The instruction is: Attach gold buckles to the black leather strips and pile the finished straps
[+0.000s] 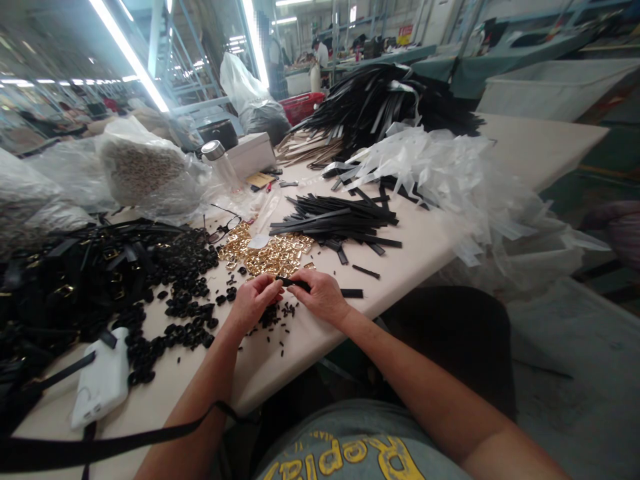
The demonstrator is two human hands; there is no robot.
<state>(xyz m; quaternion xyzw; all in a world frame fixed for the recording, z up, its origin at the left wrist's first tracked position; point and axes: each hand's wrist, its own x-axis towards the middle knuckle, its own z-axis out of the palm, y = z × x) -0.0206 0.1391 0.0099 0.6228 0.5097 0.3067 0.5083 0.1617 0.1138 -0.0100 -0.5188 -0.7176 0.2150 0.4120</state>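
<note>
A black strap stretches between my two hands near the table's front edge. My left hand pinches its left end, while my right hand has its fingers wrapped round it; a black strip end shows to the right, and I cannot tell if it is the same strap. Just beyond my fingers lies a pile of gold buckles. Small black pieces are scattered below and beside my left hand. Farther back, many loose black straps lie in a stack.
Black buckled straps heap up at left, beside black loops and a white power bank. Behind stand filled plastic bags and a glass bottle. White plastic strips hang over the table's right edge. Other people are far back.
</note>
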